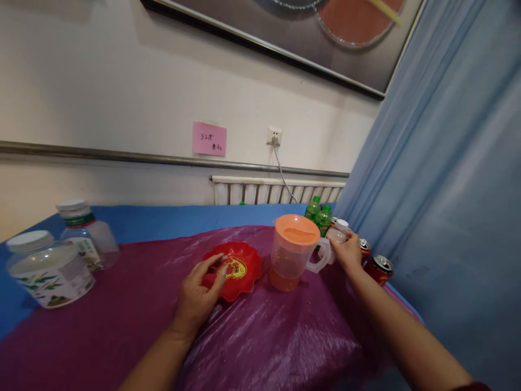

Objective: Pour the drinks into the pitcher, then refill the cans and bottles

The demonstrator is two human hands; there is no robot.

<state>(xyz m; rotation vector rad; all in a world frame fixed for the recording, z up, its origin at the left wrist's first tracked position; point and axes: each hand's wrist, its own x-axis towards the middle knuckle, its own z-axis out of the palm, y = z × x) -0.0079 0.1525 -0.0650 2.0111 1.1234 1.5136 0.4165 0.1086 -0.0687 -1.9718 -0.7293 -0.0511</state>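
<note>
My left hand [200, 290] hovers at the left side of a red scalloped plate [244, 274] with a yellow print, its thumb and fingers apart and nothing between them. I cannot tell whether the fingertips touch the plate. Over on the right, my right hand [347, 251] is closed around a small clear bottle with a white cap [338, 232]. A clear plastic pitcher with an orange lid [290, 252] stands upright between the two hands. Its handle points toward my right hand and partly overlaps the bottle.
Green bottles [318, 213] stand behind the pitcher. Drink cans [381, 266] sit beside my right forearm, near a blue curtain [456, 206]. Two clear jars with white lids [52, 271] are at left. Purple plastic sheeting [122, 326] covers the blue table. A radiator [252, 191] lines the wall.
</note>
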